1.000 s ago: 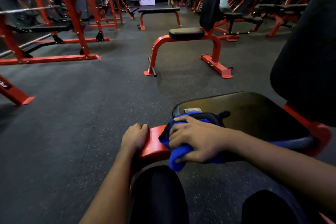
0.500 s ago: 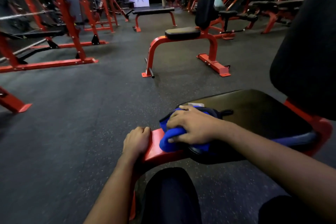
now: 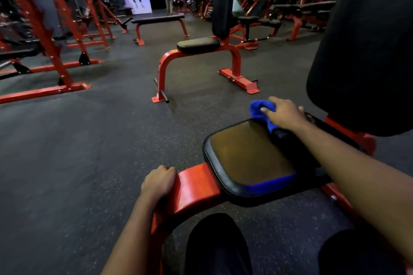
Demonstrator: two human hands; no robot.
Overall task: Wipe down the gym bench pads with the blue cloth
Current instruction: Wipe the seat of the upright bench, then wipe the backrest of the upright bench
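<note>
Since the cloth had been at the near end of the seat half a second earlier, this frame showed one full stroke done. The right hand (image 3: 282,114) had carried the bunched, soft blue cloth (image 3: 259,108) along the flat black vinyl seat pad (image 3: 245,156) to its far edge, near the base of the upright black back pad (image 3: 362,51). The cloth sat at that edge, partly overhanging it; whether it was pressed on the vinyl or slightly lifted, I couldn't tell from this angle. The right hand's fingers were curled over the cloth, gripping it. The left hand (image 3: 157,182) hadn't moved: its fingers were wrapped round the front lip of the curved red steel frame (image 3: 196,187), bracing.

My read: the seat pad got a lengthwise pass, with coverage probably incomplete. The back pad was not started, so the task was early-to-mid. Next would be a return stroke or a move up to the back pad.
</note>
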